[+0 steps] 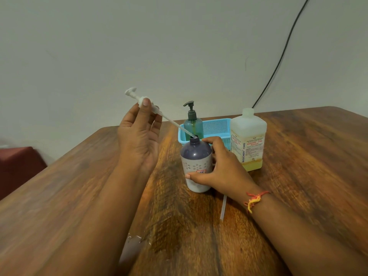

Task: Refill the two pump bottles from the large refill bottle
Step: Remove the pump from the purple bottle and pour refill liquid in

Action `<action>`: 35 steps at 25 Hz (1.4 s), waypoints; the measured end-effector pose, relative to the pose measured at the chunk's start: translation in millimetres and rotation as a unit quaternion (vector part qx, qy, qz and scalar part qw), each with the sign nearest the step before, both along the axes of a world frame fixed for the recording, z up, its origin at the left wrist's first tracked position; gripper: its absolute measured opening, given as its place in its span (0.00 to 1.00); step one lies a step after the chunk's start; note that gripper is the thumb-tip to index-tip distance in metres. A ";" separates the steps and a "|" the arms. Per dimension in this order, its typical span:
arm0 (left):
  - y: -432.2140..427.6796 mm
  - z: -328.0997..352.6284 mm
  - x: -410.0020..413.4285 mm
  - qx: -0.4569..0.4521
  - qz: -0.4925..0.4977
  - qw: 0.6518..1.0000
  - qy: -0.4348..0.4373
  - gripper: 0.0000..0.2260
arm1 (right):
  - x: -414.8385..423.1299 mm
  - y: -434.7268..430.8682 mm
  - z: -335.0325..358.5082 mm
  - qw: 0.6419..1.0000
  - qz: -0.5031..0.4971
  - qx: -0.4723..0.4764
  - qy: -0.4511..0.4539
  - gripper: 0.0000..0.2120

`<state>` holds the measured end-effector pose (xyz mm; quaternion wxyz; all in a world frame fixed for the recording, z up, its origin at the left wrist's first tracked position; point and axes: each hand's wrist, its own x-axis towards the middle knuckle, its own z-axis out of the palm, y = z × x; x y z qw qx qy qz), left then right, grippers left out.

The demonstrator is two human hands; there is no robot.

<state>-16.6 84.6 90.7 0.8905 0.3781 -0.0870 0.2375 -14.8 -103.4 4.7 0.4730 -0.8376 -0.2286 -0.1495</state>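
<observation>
A purple-and-white pump bottle (196, 164) stands open on the wooden table (298, 176), and my right hand (217, 166) grips its side. My left hand (139, 134) holds its white pump head (146, 102) up and tilted to the left, with the tip of the dip tube (179, 126) at the bottle's neck. Behind it, a teal pump bottle (192, 124) with a dark pump stands in a light blue basket (217, 126). The large refill bottle (248, 140), white with a little yellow liquid at the bottom, stands uncapped to the right.
A thin white strip (223, 208) lies on the table just in front of my right wrist. A black cable (282, 54) runs down the wall behind the refill bottle. A dark red seat (18, 168) sits off the table's left edge.
</observation>
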 end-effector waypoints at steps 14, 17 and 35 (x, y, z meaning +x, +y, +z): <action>24.5 -65.8 32.2 0.281 0.022 0.910 0.304 0.12 | -3.4 -0.6 1.4 1.000 -0.002 -0.005 0.017 0.43; 22.4 -74.8 33.5 0.414 0.061 0.840 0.346 0.13 | -2.7 -1.9 0.9 1.000 -0.005 -0.009 0.014 0.45; 11.2 -79.0 31.0 0.571 0.195 0.757 0.250 0.10 | -4.3 -4.5 7.6 0.976 -0.115 0.085 -0.164 0.23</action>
